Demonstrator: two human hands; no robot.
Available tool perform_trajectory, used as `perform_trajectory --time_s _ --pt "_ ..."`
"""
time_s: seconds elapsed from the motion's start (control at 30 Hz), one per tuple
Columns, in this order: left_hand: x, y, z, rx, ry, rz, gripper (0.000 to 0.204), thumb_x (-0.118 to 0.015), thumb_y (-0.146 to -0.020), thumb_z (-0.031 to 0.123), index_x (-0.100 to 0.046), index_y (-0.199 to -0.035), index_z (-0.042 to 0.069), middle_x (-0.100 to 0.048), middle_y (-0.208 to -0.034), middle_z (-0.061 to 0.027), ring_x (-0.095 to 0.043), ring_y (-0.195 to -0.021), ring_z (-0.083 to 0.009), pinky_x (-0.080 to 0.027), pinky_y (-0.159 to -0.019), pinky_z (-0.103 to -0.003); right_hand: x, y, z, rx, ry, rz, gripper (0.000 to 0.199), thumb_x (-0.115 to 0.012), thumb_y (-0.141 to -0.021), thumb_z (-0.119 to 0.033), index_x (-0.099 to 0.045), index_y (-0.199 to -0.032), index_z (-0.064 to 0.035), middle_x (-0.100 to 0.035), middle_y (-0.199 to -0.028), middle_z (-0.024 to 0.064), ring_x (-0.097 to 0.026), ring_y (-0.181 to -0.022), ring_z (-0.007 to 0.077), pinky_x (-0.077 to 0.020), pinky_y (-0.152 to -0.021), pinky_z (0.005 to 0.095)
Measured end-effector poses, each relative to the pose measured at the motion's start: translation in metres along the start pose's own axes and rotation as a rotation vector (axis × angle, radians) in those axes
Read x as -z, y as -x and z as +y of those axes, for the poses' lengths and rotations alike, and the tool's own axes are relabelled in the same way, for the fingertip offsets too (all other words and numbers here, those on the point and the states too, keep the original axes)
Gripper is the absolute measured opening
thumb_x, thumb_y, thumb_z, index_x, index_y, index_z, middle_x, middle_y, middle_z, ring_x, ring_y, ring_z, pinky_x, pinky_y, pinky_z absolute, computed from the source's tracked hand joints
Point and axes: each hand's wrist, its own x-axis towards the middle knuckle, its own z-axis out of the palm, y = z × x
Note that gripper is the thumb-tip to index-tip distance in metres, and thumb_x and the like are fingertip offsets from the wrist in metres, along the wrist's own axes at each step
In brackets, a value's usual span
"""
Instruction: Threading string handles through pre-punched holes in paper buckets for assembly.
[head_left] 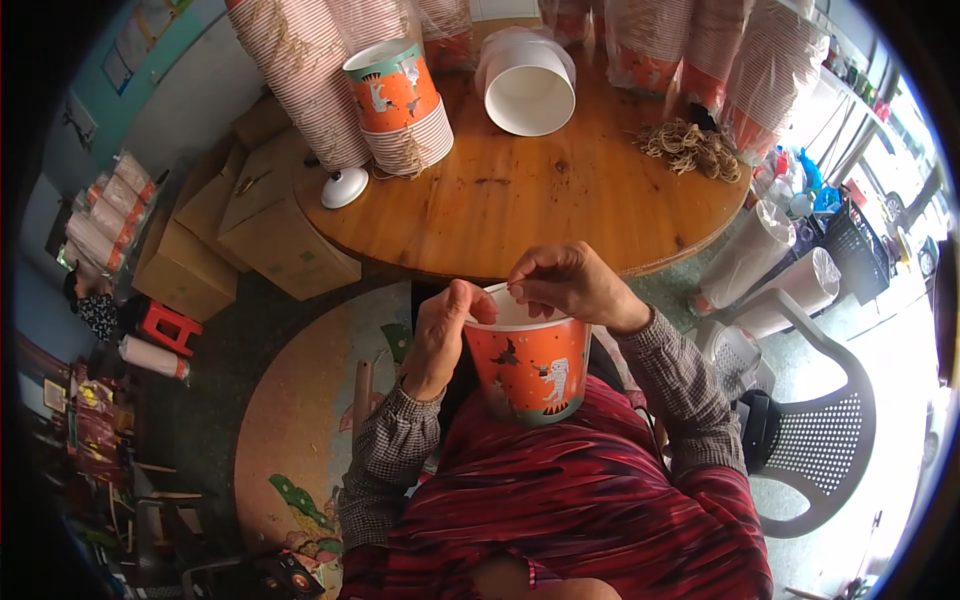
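Observation:
An orange paper bucket (525, 362) with a white rim, a green base band and printed figures rests upright in my lap. My left hand (440, 335) grips its left side, thumb outside and fingertips over the rim. Above the right part of the rim, my right hand (575, 285) has its thumb and forefinger pinched together; whatever is between them is too small to make out. On the table ahead, a similar orange bucket (398, 105) tops a short nested stack, and a bundle of tan cords (692, 148) lies at the right.
Tall stacks of nested buckets (300, 75) stand along the back of the round wooden table (480, 220). A white bucket (530, 100) lies on its side there, near a white lid (344, 187). Cardboard boxes (275, 205) sit left; a grey plastic chair (820, 435) stands right.

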Motion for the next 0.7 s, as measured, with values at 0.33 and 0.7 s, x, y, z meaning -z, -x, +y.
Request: perform_trajectory --time_s 0.33,0.7 --pt "-0.005 0.002 -0.002 0.032 0.006 0.055 0.035 -0.047 -0.101 0.025 -0.056 -0.077 0.002 -0.054 -0.07 -0.0002 -0.051 -0.069 -0.0077 -0.041 -0.066 -0.022 -0.005 -0.005 0.0 -0.015 0.034 -0.051 0.006 -0.065 -0.089 -0.006 -0.065 -0.092 -0.0005 -0.063 -0.078 -0.0017 -0.058 -0.068 0.0039 -0.0473 -0.06 0.0193" --pt "-0.002 0.004 0.002 -0.113 -0.08 0.067 0.014 -0.055 -0.096 0.011 -0.053 -0.09 0.0 -0.056 -0.078 -0.0017 -0.055 -0.069 -0.0069 -0.045 -0.063 -0.021 -0.011 -0.012 0.003 0.139 0.102 0.019 0.011 -0.065 -0.088 -0.008 -0.064 -0.094 0.0005 -0.066 -0.081 0.0017 -0.059 -0.077 0.0048 -0.0494 -0.071 0.0231"
